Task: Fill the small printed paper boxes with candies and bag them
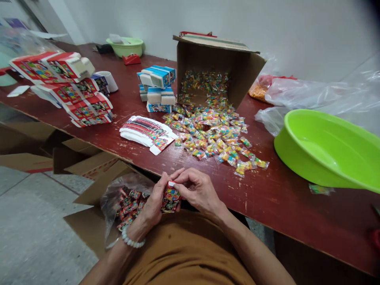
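A small red and black printed candy box (171,199) is held upright in front of my body, just off the table's edge. My left hand (156,198) wraps its left side, with a beaded bracelet on that wrist. The fingers of my right hand (199,189) pinch the white flap at the box's top. Beyond my hands, a fanned stack of flat unfolded boxes (145,133) lies on the table. To its right spreads a pile of clear candy packets (213,132), spilling from a cardboard carton (252,75) on its side.
Bundled red boxes (86,105) and blue boxes (160,77) stand on the dark red table (190,168). A green basin (311,166) sits at right. Below the table's edge, an open carton holds a plastic bag of filled boxes (129,206).
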A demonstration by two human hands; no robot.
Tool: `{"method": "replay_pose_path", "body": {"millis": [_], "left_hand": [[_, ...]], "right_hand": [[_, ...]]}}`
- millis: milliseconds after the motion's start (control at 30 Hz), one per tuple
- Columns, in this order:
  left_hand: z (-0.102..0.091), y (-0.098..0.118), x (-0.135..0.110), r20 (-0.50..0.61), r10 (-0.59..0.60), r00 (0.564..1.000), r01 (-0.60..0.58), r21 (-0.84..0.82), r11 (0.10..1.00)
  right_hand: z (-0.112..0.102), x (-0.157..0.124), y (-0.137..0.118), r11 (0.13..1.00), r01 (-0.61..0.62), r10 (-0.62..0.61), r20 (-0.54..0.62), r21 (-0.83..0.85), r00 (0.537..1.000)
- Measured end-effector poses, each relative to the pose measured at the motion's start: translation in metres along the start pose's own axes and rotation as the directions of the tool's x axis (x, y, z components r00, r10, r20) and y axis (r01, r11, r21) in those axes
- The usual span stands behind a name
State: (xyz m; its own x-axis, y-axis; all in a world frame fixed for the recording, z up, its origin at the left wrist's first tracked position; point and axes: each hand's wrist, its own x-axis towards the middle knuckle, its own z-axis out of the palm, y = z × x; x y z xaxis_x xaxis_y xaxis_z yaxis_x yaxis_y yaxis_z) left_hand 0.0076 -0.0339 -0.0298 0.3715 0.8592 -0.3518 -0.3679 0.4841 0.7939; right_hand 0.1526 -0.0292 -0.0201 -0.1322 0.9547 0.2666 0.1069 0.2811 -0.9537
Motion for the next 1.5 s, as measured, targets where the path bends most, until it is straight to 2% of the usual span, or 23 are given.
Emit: {"method": "replay_pose_path", "body": {"millis": [67,167,200,267,333,433,533,667,733,800,933,1000,1067,1133,1200,1300,1367,1400,1500], "left_hand": [[0.000,0.000,0.000,0.005,-0.003,1.000,0.003,0.022,1.000],[-0.001,-0.001,0.001,0.015,-0.035,0.999,0.034,0.047,0.998],[-0.002,-0.001,0.001,0.011,-0.044,0.999,0.043,0.047,0.998],[-0.002,-0.002,0.000,-0.002,-0.060,0.998,0.060,0.026,0.998],[-0.001,-0.002,0.000,-0.031,-0.064,0.997,0.063,-0.017,0.998],[0.001,0.001,-0.002,-0.074,-0.037,0.997,0.031,-0.071,0.997],[0.002,0.003,-0.003,-0.087,0.058,0.995,-0.063,-0.057,0.996],[0.001,0.004,-0.006,-0.072,0.247,0.966,-0.242,0.075,0.967],[-0.002,0.002,-0.008,-0.018,0.335,0.942,-0.329,0.154,0.932],[-0.006,0.001,-0.011,0.040,0.389,0.920,-0.388,0.233,0.892],[-0.013,0.003,-0.021,0.091,0.461,0.883,-0.450,0.442,0.776],[-0.014,0.005,-0.026,0.119,0.532,0.838,-0.500,0.558,0.663],[-0.014,0.009,-0.028,0.192,0.589,0.785,-0.560,0.627,0.542],[-0.013,0.012,-0.029,0.291,0.615,0.733,-0.636,0.613,0.469],[-0.012,0.015,-0.029,0.374,0.627,0.683,-0.706,0.557,0.437],[-0.013,0.018,-0.029,0.452,0.648,0.613,-0.758,0.569,0.320],[-0.015,0.020,-0.031,0.454,0.652,0.608,-0.738,0.626,0.252],[-0.016,0.021,-0.032,0.439,0.651,0.620,-0.718,0.652,0.243],[-0.022,0.023,-0.034,0.363,0.638,0.679,-0.645,0.711,0.281]], "right_hand": [[0.000,0.000,0.001,0.997,-0.049,0.048,0.016,0.054,0.999],[0.001,0.001,0.004,0.936,-0.274,0.254,0.113,0.221,0.961],[0.000,0.001,0.005,0.923,-0.302,0.278,0.130,0.237,0.952],[-0.001,0.001,0.005,0.955,-0.234,0.214,0.123,0.179,0.969],[-0.003,0.000,0.004,0.996,-0.064,0.058,0.100,0.058,0.993],[-0.004,-0.005,0.002,0.990,0.136,-0.132,0.082,-0.048,0.988],[0.000,-0.014,0.005,0.980,0.189,-0.187,0.045,-0.057,0.981],[0.009,-0.024,0.012,0.982,0.162,-0.168,-0.054,-0.095,0.984],[0.010,-0.026,0.012,0.985,0.128,-0.139,-0.095,-0.118,0.986],[0.009,-0.026,0.008,0.982,0.133,-0.145,-0.085,-0.131,0.986],[0.005,-0.024,-0.004,0.962,0.246,-0.246,0.012,-0.117,0.969],[0.003,-0.024,-0.007,0.957,0.273,-0.270,0.037,-0.101,0.962],[0.002,-0.024,-0.009,0.956,0.280,-0.277,0.048,-0.090,0.960],[0.001,-0.024,-0.010,0.953,0.292,-0.288,0.058,-0.081,0.956],[0.000,-0.024,-0.010,0.952,0.297,-0.293,0.066,-0.075,0.954],[0.000,-0.025,-0.010,0.954,0.292,-0.288,0.058,-0.071,0.956],[0.001,-0.026,-0.010,0.954,0.292,-0.289,0.056,-0.072,0.956],[0.002,-0.027,-0.010,0.953,0.295,-0.291,0.055,-0.075,0.955],[0.004,-0.028,-0.008,0.953,0.287,-0.285,0.042,-0.092,0.958]]}}
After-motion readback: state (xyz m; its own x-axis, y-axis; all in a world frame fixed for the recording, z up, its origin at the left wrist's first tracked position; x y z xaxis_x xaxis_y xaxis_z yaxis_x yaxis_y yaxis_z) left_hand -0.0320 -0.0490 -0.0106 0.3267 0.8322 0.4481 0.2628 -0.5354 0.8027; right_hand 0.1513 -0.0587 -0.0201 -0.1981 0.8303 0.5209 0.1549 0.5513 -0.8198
